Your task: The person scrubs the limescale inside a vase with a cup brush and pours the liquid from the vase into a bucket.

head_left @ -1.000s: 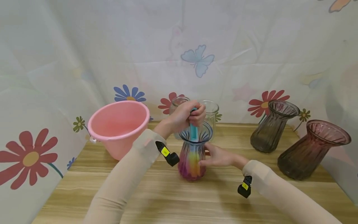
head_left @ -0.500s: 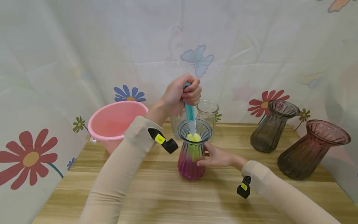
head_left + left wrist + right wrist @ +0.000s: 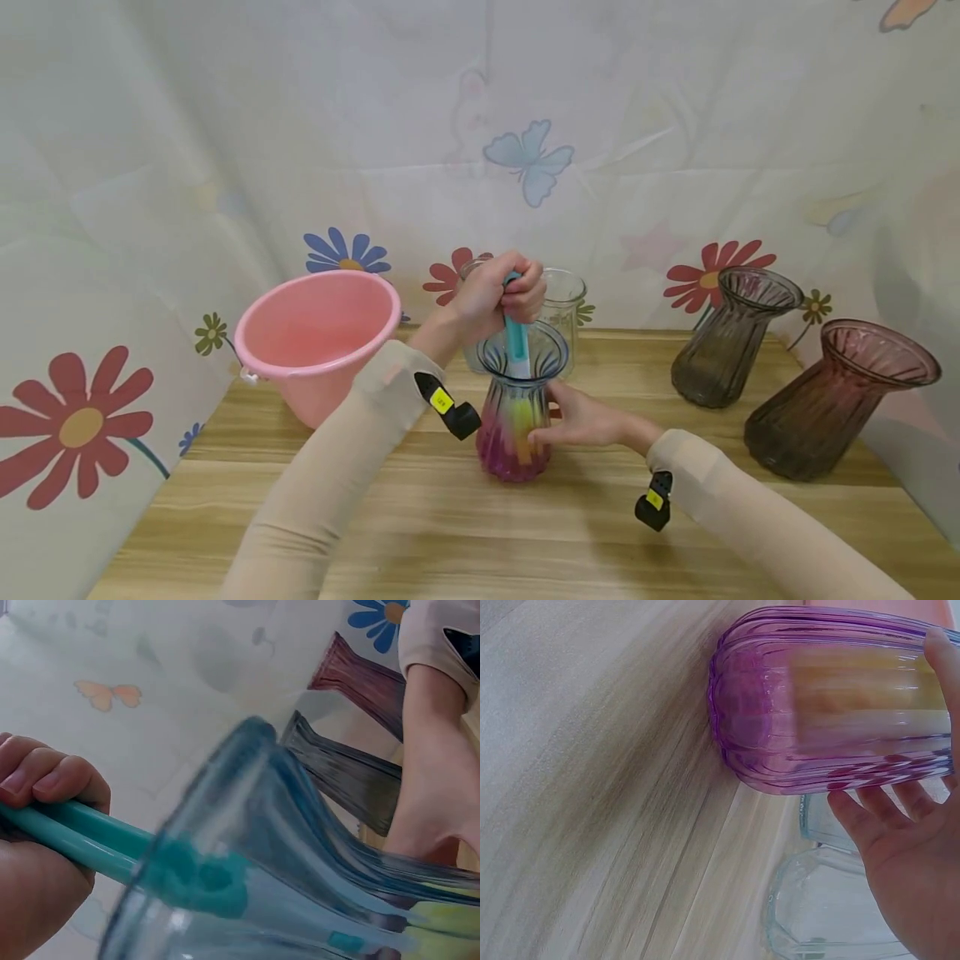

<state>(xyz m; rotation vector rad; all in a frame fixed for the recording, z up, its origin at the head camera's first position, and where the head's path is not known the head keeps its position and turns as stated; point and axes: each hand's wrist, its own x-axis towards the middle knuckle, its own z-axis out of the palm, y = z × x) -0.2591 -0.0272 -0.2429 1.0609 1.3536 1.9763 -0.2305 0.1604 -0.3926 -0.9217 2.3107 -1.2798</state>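
Note:
In the head view, my left hand point(image 3: 501, 300) grips the teal handle of a bottle brush point(image 3: 517, 340) above a ribbed glass vase point(image 3: 517, 433). The vase shades from blue at its flared rim to purple at its base and stands upright on the table. Through the glass shows the brush's pale yellow-green sponge head, low inside. My right hand point(image 3: 588, 417) holds the vase from its right side. In the right wrist view, the thumb lies on one side of the vase point(image 3: 750, 712) and the fingers on the other. The left wrist view shows the handle point(image 3: 105, 844) entering the rim.
A pink bucket point(image 3: 322, 333) stands at the left. Two clear glass jars, one of them a jar point(image 3: 564, 292) at the right, stand behind the hands. On the right are a grey ribbed vase point(image 3: 723, 350) and a pinkish-grey vase point(image 3: 817, 417). A patterned cloth point(image 3: 600, 108) hangs behind the table.
My left hand first rose, lifting the brush until its sponge head reached the vase's neck, then came down again, pushing the sponge back inside. My right hand and the vase stayed put.

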